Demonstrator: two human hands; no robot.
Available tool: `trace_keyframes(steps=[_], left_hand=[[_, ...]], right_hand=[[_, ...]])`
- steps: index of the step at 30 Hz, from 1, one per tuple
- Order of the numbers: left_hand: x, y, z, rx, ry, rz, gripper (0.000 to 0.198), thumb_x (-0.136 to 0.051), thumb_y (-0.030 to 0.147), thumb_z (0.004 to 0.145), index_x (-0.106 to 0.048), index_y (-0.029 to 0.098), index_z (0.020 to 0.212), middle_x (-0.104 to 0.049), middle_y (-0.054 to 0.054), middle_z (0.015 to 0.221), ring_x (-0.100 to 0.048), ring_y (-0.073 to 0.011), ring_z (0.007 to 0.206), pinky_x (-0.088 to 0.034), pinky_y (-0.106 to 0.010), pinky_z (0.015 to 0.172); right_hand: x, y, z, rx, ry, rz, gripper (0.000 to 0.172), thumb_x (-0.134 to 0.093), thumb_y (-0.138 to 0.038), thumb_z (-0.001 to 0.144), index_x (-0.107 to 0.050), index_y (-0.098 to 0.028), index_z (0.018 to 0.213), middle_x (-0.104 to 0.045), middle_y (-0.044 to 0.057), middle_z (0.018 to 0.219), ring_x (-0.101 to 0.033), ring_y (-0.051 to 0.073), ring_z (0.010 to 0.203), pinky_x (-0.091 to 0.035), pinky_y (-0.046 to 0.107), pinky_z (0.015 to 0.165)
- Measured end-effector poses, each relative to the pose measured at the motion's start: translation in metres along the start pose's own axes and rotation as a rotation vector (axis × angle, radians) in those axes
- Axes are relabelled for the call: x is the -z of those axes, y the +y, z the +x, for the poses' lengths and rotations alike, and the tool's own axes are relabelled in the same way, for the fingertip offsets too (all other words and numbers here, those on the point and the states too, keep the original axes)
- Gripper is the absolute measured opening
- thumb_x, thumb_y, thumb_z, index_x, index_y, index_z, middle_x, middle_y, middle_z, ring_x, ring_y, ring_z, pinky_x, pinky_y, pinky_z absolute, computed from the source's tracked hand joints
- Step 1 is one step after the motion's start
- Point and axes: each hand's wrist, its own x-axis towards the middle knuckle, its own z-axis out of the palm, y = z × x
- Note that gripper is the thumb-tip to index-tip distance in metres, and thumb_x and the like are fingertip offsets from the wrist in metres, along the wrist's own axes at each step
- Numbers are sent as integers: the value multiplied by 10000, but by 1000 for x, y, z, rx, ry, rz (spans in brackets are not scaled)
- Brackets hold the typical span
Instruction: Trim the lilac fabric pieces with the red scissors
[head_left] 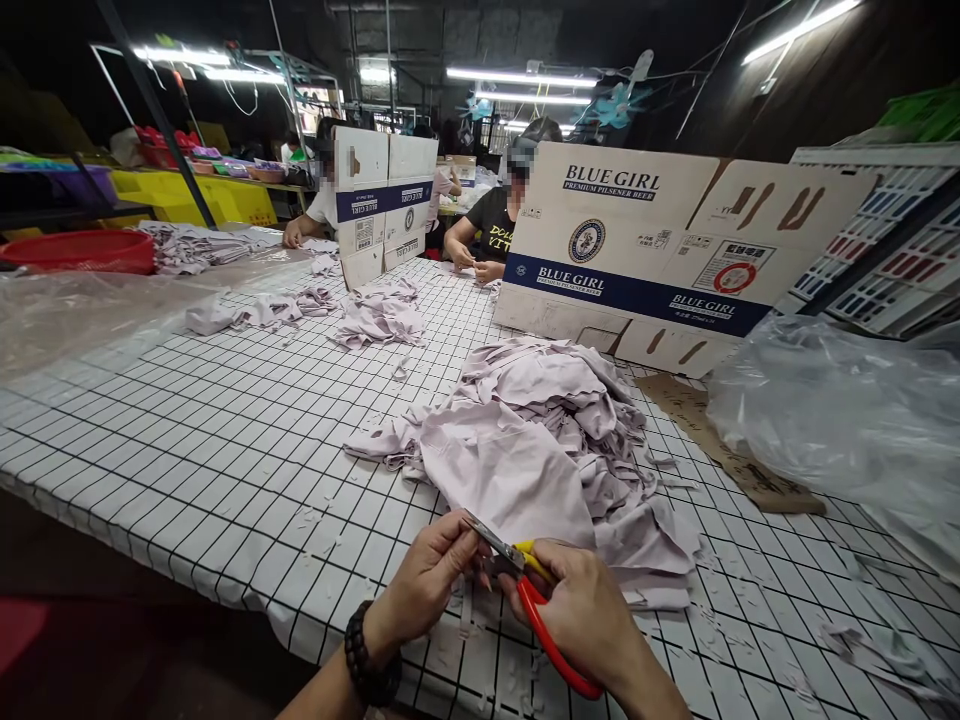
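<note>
Head view: above a gridded worktop (pixel 247 440), the right hand (pixel 581 595) grips red-and-yellow scissors (pixel 530 602); the left hand (pixel 427 575) is pinched closed at the blade tips, its contents unclear. Pale cloth (pixel 510 470) lies heaped just beyond.

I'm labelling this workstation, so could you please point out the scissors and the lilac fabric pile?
Scissors (pixel 533 605), head view, on the red handle.
Lilac fabric pile (pixel 517 470), head view, on its front piece.

scissors (pixel 519 558) before fabric heap (pixel 510 460) | heap on table (pixel 247 430) | large carton (pixel 622 255) behind | plastic bag (pixel 832 410) right | basin (pixel 79 252) far left, apparently on table
</note>
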Motion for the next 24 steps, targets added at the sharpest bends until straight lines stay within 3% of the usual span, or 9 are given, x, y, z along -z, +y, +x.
trace_keyframes(steps=[11,16,19,21,22,24], left_hand=[[1,1,1,33,15,-1,352,-590,480,883,-601,139,796,-565,-11,741,-602,-129,611,-460,-243,599],[3,6,1,0,23,71,347,-535,471,912,-596,147,805,-529,-2,712,-573,-133,606,-445,-250,600],[3,10,1,-88,57,325,315,-468,403,949,-617,157,821,-560,-41,804,-566,-166,731,-471,-284,693],[0,8,8,-176,100,570,199,-550,347,904,-627,176,971,-585,-91,1034,-567,-225,964,-472,-345,851],[-2,6,13,-207,116,681,274,-622,325,852,-601,189,1089,-564,-111,1163,-538,-258,1082,-448,-390,931],[-7,0,29,-218,145,839,621,-740,278,732,-485,202,1293,-526,-142,1292,-497,-312,1186,-404,-480,1000]], right_hand=[[-5,2,2,15,38,68,404,-588,-477,730,-369,-216,514,-400,-43,483,-335,115,486,-218,260,486],[-3,12,-1,-89,88,491,371,-616,-532,748,-465,-216,625,-416,-50,560,-372,121,530,-306,237,488],[1,23,-8,-179,186,726,431,-624,-618,746,-480,-219,669,-409,-49,605,-413,128,560,-349,235,503],[2,32,-14,-219,196,806,433,-636,-626,742,-497,-220,690,-426,-43,623,-440,138,576,-359,236,503],[1,36,-17,-228,177,826,427,-647,-620,739,-505,-219,698,-436,-40,625,-444,140,576,-357,236,499],[-2,42,-23,-234,138,840,417,-666,-602,733,-509,-218,697,-436,-42,622,-434,138,570,-352,234,498]])
